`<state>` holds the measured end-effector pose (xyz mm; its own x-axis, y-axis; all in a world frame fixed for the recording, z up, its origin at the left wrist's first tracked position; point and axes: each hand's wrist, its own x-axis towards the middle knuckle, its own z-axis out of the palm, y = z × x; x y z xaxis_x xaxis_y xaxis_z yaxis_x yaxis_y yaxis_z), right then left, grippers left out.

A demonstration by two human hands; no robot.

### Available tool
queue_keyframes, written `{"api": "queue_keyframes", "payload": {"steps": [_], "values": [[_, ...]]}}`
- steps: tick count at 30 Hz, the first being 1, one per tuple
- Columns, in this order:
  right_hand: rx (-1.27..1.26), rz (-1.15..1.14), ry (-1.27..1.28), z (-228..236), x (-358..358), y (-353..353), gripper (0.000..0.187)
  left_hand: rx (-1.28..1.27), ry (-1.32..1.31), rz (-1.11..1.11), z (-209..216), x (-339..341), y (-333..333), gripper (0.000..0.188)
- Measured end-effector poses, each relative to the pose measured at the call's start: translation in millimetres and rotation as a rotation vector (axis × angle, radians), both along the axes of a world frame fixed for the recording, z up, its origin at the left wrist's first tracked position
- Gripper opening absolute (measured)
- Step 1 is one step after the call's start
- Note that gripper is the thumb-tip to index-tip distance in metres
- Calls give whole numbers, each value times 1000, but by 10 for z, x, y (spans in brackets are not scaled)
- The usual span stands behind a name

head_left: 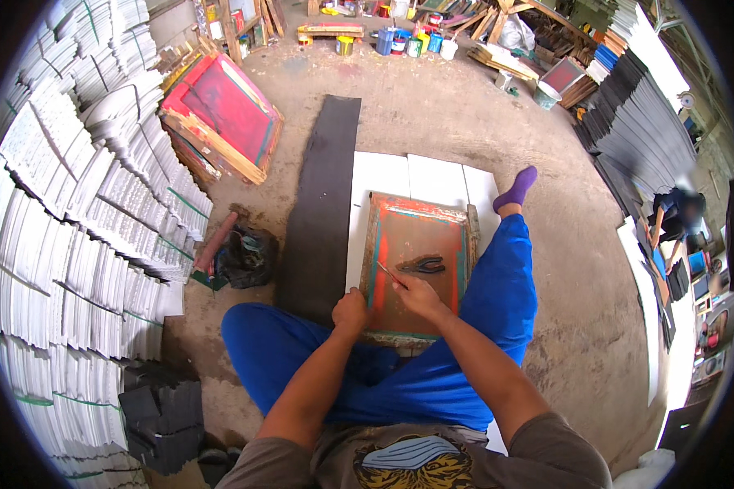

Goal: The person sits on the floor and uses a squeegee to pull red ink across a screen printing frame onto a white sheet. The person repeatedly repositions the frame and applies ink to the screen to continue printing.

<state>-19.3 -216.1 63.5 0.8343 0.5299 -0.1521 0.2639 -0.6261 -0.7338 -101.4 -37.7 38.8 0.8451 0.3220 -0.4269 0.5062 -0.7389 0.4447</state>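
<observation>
A wooden screen-printing frame [467,244] with brown mesh and red and teal borders lies flat between my legs. My left hand [351,311] is closed at the frame's left edge, its fingertips partly hidden. Over the mesh, my right hand [418,295] grips a thin screwdriver-like tool [389,271], its narrow end pointing to the far left. Just beyond that hand, a pair of dark-handled pliers [422,264] rests on the mesh. White sheets [435,175] lie under the frame.
A long black sheet [318,204] runs beside the frame. Tall stacks of white sheets [73,179] line the left, near a red screen frame [224,110] and black plastic bag [249,257]. Paint cans [398,45] stand far back. Another person [678,213] works at right.
</observation>
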Motion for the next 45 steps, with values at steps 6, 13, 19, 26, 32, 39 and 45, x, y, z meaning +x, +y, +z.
{"api": "queue_keyframes", "payload": {"steps": [6,13,19,26,32,39,45], "values": [[-121,5,-29,-33,309,-121,45,-29,-26,6,15,244,18,61],[-155,13,156,233,523,57,44,17,-105,-75,-285,734,146,49],[-167,24,-58,283,425,108,43,-2,-99,-123,-278,722,230,39],[-265,4,-167,553,144,281,40,-31,-157,-94,-319,619,429,43],[-370,-31,-46,1108,-105,626,41,-69,-100,-81,-217,534,511,53],[-352,-29,-125,1004,-35,931,42,-98,-116,-125,-275,406,498,59],[-364,-24,-206,814,124,939,41,-106,-138,-103,-405,447,450,55]]}}
